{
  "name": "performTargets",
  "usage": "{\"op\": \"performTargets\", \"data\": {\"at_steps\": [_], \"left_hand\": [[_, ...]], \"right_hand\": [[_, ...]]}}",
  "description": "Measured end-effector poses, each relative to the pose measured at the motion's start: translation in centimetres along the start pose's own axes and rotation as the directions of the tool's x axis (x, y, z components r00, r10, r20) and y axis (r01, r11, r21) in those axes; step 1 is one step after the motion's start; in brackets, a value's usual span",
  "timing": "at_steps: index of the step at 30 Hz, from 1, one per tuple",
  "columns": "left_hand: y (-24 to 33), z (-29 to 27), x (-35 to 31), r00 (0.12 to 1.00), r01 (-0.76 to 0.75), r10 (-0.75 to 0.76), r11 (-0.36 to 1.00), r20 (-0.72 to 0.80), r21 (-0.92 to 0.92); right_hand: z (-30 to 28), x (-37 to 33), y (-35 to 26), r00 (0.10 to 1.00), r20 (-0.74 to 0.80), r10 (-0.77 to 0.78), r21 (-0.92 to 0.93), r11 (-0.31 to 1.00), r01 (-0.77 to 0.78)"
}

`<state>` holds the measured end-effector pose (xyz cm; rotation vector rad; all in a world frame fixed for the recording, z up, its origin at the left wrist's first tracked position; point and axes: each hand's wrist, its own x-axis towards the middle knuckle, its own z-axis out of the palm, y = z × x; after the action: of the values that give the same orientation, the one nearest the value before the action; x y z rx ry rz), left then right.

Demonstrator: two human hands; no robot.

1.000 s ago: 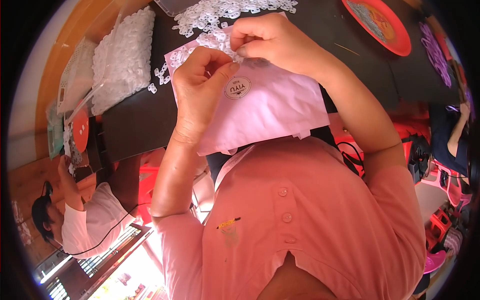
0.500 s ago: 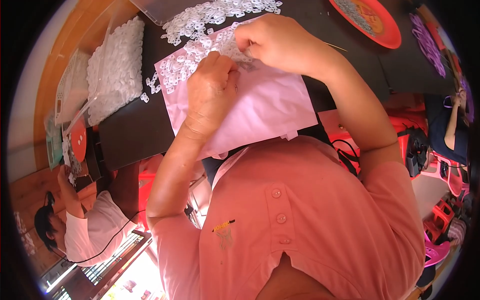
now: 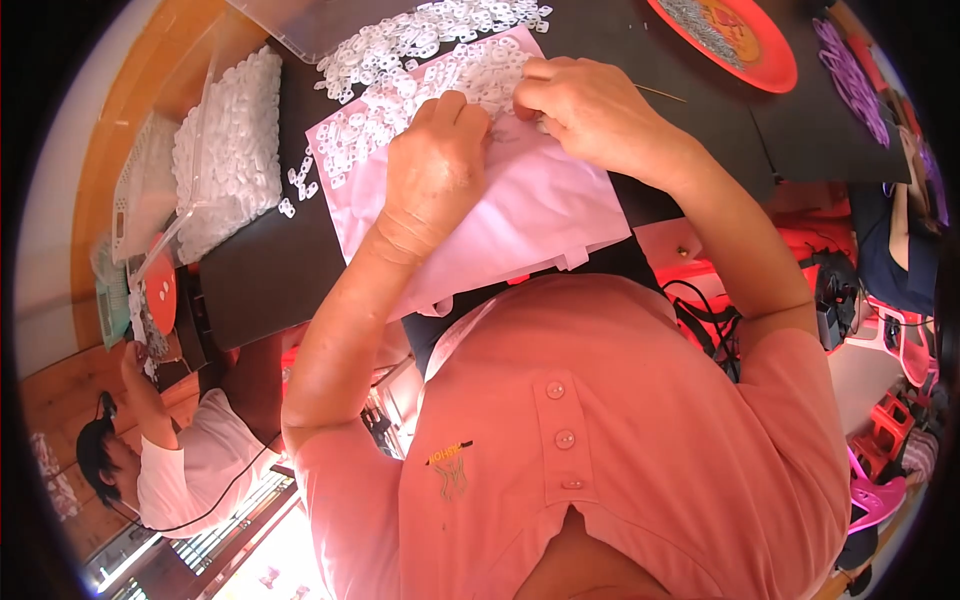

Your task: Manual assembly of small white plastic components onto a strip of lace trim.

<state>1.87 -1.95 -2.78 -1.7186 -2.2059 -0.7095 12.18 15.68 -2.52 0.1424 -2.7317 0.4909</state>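
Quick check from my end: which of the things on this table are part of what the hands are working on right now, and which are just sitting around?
In hand:
left hand, resting on the pink paper sheet
right hand, fingers pinched at the small white plastic pieces on that sheet

Lying about:
clear bag of white pieces
red plate
purple pieces
thin stick

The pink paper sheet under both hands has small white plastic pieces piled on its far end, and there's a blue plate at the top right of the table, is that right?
Not quite: the plate at the top right is red-orange, not blue, as the head view shows. The rest holds: both the left hand and the right hand rest on the pink paper sheet, with small white plastic pieces piled on its far end.
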Motion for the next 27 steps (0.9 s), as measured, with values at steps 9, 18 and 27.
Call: {"op": "performTargets", "data": {"at_steps": [9,18,27], "left_hand": [[0.6,0.4,1.4,0.964,-0.265,0.26,0.961,0.059,0.082],[-0.3,0.4,2.4,0.902,-0.429,0.424,0.902,0.083,0.057],[-0.7,-0.3,1.5,0.94,0.34,-0.263,0.721,0.216,-0.604]], "right_hand": [[0.4,-0.2,0.1,0.998,-0.059,0.027,0.042,0.999,-0.024],[0.4,-0.4,0.1,0.997,-0.067,0.029,0.049,0.998,-0.026],[0.2,-0.5,0.3,0.989,-0.128,0.076,0.252,0.967,-0.042]]}}
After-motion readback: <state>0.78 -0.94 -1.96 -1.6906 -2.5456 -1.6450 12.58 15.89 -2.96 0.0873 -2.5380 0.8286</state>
